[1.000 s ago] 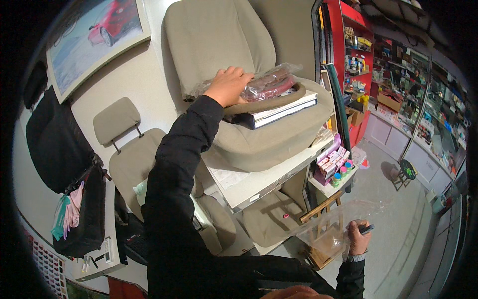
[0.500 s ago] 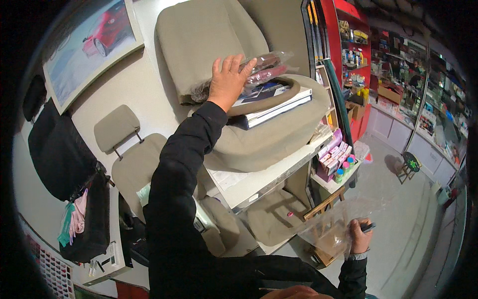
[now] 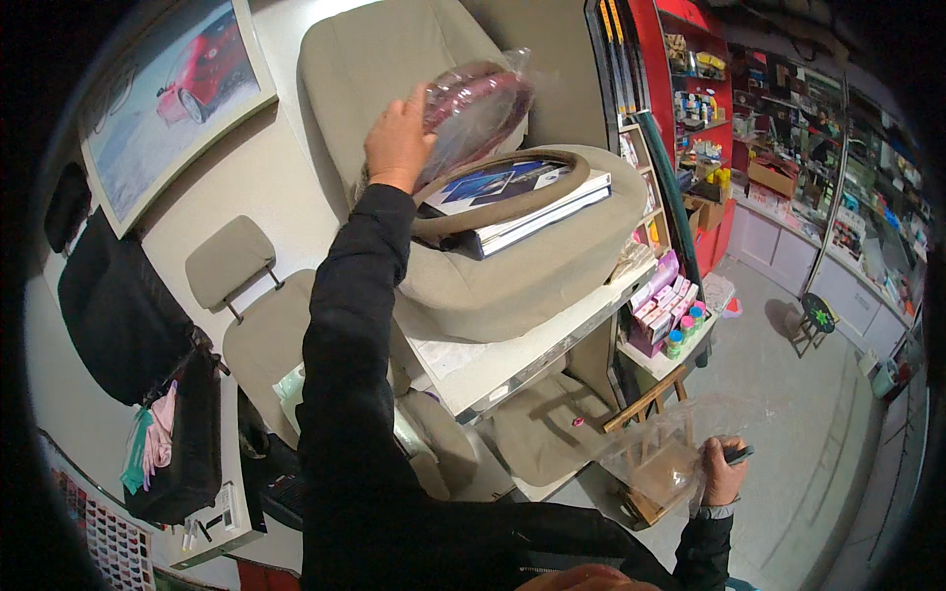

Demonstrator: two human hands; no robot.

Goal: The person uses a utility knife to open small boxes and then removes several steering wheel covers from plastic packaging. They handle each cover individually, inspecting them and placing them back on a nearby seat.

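My left hand [image 3: 399,143] is closed on the edge of a dark red steering wheel cover [image 3: 475,91] in clear plastic, tilted up against the backrest of a beige car seat [image 3: 394,54]. Below it a brown steering wheel cover [image 3: 581,182] lies around and partly over a thick book [image 3: 537,222] on the seat cushion. Low on the right, my right hand [image 3: 724,471] grips a crumpled clear plastic bag [image 3: 665,473]. A short dark stick-like thing [image 3: 739,454] pokes out of the same fist; I cannot tell its kind.
The seat rests on a white table [image 3: 483,379]. To its right stand a small shelf with pink boxes [image 3: 665,315] and a red shelf unit [image 3: 695,128]. Other car seats [image 3: 232,261] and a black seat [image 3: 118,295] are on the left. A stool [image 3: 816,315] stands on the floor.
The plastic-wrapped dark red cover has gone from lying nearly flat to standing tilted up, moving left and away with my left hand. More of the book shows. My right hand has barely moved.
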